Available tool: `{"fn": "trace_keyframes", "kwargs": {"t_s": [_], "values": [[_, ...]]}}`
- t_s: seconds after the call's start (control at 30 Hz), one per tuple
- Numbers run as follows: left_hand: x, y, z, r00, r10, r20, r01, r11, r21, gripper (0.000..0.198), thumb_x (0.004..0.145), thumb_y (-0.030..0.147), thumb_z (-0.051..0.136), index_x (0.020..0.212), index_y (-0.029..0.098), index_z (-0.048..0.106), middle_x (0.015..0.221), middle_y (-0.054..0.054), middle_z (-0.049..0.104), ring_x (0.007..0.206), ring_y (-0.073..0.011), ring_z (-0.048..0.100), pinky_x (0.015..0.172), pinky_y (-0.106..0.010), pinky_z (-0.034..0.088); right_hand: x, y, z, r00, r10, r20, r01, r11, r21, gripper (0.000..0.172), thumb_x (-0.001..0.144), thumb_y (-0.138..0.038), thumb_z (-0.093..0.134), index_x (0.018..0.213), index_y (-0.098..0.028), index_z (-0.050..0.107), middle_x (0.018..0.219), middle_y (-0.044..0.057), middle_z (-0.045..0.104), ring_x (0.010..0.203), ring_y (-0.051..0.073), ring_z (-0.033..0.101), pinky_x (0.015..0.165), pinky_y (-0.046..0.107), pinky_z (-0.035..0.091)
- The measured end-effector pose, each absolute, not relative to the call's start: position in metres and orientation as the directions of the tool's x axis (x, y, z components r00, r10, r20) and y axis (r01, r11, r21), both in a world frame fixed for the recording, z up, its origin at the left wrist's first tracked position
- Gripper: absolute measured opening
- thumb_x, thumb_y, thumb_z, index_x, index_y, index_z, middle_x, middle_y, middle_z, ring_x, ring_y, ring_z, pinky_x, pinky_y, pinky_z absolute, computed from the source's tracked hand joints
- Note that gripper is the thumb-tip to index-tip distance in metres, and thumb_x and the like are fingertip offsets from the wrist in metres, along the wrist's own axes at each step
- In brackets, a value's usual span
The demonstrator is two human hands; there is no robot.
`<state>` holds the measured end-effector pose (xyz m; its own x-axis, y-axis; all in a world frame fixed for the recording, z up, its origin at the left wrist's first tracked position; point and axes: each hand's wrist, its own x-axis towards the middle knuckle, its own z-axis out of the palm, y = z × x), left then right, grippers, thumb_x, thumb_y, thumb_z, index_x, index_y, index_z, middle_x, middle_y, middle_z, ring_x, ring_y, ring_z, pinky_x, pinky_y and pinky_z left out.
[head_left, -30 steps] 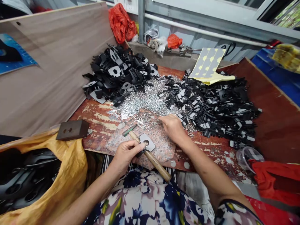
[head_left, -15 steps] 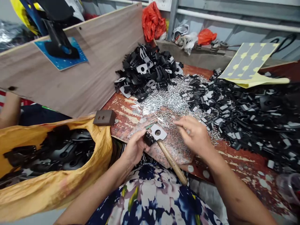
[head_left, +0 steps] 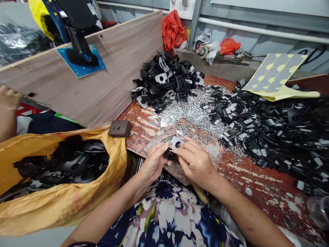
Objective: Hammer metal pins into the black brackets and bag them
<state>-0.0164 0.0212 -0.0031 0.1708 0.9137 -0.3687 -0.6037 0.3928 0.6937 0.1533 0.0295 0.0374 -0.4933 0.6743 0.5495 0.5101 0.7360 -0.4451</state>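
My left hand [head_left: 153, 162] pinches a small black part with a grey tab that has a round hole [head_left: 176, 142], held just above the speckled stone slab [head_left: 205, 144]. My right hand [head_left: 194, 161] has closed in against the same part from the right, fingers pinched; whatever small piece it holds is hidden. A wooden hammer handle [head_left: 200, 193] pokes out below my right wrist. Just beyond my hands lies a heap of small silver pins [head_left: 187, 111].
Black tabbed parts are piled at the back [head_left: 167, 80], small black clips at the right [head_left: 269, 123]. A yellow bag of finished black pieces [head_left: 64, 164] sits left, beside a brown block [head_left: 119, 128] and a wooden board [head_left: 102, 75]. Another person's hand [head_left: 9, 99] shows far left.
My right hand left the pin heap and came back to meet the part in my left hand. The view has shifted left, showing more of the yellow bag.
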Motion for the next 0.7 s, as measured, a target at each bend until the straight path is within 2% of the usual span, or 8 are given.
{"fn": "trace_keyframes", "kwargs": {"t_s": [0.2,0.37,0.53,0.63,0.7], "values": [[-0.018,0.017,-0.007,0.169,0.911,-0.375,-0.647,0.39,0.655,0.032,0.076,0.043,0.086,0.082,0.015,0.071,0.073,0.0,0.062,0.059,-0.0099,0.055,0.044,-0.019,0.048,0.147,0.025,0.049,-0.567,0.642,0.516,0.562,0.76,-0.327,0.029,0.097,-0.012,0.046,0.099,-0.018,0.074,0.081,0.006,0.063,0.08,0.02,0.058,0.108,0.053,0.054],[-0.013,0.013,-0.003,0.126,0.918,-0.376,-0.64,0.365,0.676,0.032,0.073,0.042,0.087,0.078,0.016,0.067,0.07,0.002,0.061,0.058,-0.0096,0.053,0.05,-0.021,0.047,0.132,0.015,0.048,-0.626,0.581,0.52,0.574,0.795,-0.198,0.032,0.099,-0.009,0.045,0.101,-0.022,0.074,0.073,0.003,0.062,0.073,0.02,0.058,0.115,0.054,0.049],[-0.005,0.011,0.003,0.068,0.915,-0.398,-0.653,0.343,0.675,0.041,0.065,0.038,0.091,0.067,0.017,0.055,0.063,0.006,0.052,0.055,-0.0062,0.046,0.052,-0.018,0.04,0.124,0.011,0.044,-0.665,0.549,0.506,0.529,0.825,-0.2,0.035,0.098,-0.007,0.043,0.107,-0.023,0.073,0.077,0.003,0.066,0.073,0.019,0.06,0.115,0.051,0.052],[-0.01,0.004,0.004,0.112,0.92,-0.375,-0.627,0.358,0.692,0.04,0.073,0.044,0.086,0.073,0.018,0.056,0.063,0.006,0.052,0.054,-0.007,0.046,0.052,-0.019,0.04,0.125,0.013,0.047,-0.64,0.564,0.521,0.523,0.817,-0.243,0.031,0.099,-0.01,0.047,0.107,-0.026,0.072,0.074,0.002,0.064,0.072,0.019,0.059,0.113,0.053,0.052],[-0.021,-0.005,0.001,0.129,0.942,-0.311,-0.577,0.326,0.749,0.038,0.076,0.045,0.084,0.081,0.02,0.056,0.066,0.006,0.052,0.054,-0.0076,0.046,0.052,-0.02,0.04,0.124,0.013,0.047,-0.628,0.57,0.53,0.511,0.815,-0.271,0.026,0.099,-0.012,0.05,0.102,-0.026,0.072,0.072,0.001,0.061,0.071,0.018,0.058,0.115,0.054,0.049]]}}
